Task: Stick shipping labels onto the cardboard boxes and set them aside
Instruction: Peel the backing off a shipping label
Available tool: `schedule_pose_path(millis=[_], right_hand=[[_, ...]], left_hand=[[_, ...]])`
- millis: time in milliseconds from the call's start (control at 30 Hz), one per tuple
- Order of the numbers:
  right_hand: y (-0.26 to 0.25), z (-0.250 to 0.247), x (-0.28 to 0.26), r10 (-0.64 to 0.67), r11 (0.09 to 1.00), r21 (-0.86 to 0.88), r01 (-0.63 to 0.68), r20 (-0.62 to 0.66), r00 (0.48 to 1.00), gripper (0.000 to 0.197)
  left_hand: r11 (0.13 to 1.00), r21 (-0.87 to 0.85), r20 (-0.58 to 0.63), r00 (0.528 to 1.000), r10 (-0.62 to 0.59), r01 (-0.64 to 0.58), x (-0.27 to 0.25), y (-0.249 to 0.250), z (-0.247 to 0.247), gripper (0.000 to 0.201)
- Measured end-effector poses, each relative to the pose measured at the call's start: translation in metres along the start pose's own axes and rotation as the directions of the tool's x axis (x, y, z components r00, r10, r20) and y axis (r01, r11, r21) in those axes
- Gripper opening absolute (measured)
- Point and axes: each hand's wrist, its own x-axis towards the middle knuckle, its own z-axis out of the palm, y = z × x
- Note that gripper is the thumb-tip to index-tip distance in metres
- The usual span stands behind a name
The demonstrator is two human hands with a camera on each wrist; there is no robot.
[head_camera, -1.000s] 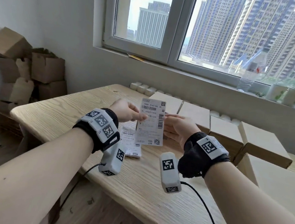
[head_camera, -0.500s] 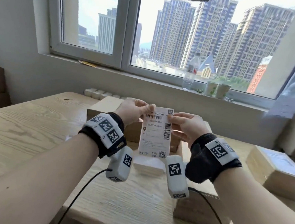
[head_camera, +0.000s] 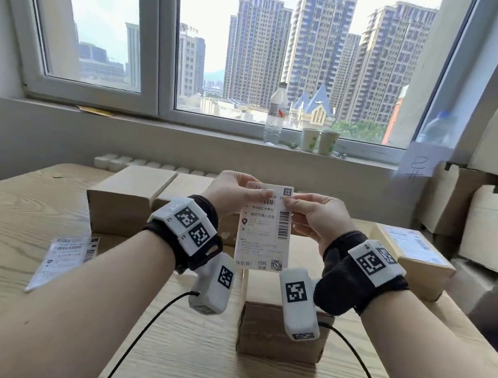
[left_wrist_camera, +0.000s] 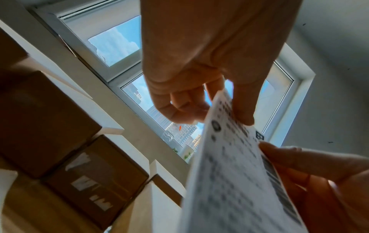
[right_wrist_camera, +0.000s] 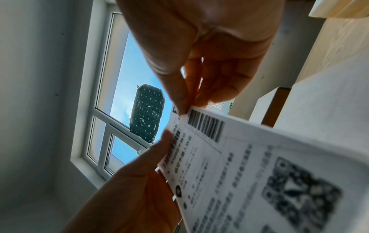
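Bare wood is lying left of the nearest cardboard box (head_camera: 281, 334) — more boxes (head_camera: 128, 197) are blocking behind it, another at its right.

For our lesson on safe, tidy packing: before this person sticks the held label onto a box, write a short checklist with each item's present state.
1. White printed shipping label held at its top by both hands: ok; left hand and right hand pinch it.
2. Label hanging flat, uncreased: ok.
3. Backing peeled away: cannot tell.
4. Plain brown cardboard box waiting below the label: ok.
5. Its top free of a label: cannot tell; largely hidden.
6. Spare label sheets out of the way, on the light wooden table: ok.
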Motion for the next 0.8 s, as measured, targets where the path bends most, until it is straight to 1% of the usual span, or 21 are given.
schedule_pose_path(millis=[167,267,367,500,667,800], right_hand=[[-0.0028,-0.0076,-0.0045,-0.149,0.989,-0.017,0.148,-0.102,0.984,0.014],[-0.0068,-0.01,-0.0039,-0.201,0.979,-0.05,0.196,-0.118,0.973,0.014],[-0.0078,-0.0091,-0.0028,-0.191,0.98,-0.069,0.185,-0.101,0.976,0.011],[-0.0054,-0.0075,-0.0007,-0.183,0.982,-0.072,0.176,-0.099,0.978,0.01],[-0.0031,-0.0082,0.0011,-0.18,0.983,-0.04,0.177,-0.114,0.977,0.008],[-0.0027,-0.0095,0.0019,-0.174,0.985,0.001,0.175,-0.111,0.978,0.009]], left_hand=[[1.0,-0.008,-0.01,1.0,0.023,-0.023,0.0019,0.0004,0.0082,0.013],[0.999,-0.021,0.009,1.0,0.025,-0.025,0.0024,0.0,0.0101,0.01],[0.998,-0.041,0.028,0.999,0.039,-0.038,0.0024,0.0004,0.0119,0.008],[0.997,-0.057,0.025,0.999,0.046,-0.045,0.0045,0.0004,0.0121,0.017],[0.993,-0.101,-0.061,0.997,0.055,-0.061,0.008,-0.0027,0.0113,0.032],[0.989,-0.131,-0.108,0.993,0.051,-0.065,0.0095,-0.0038,0.0108,0.029]])
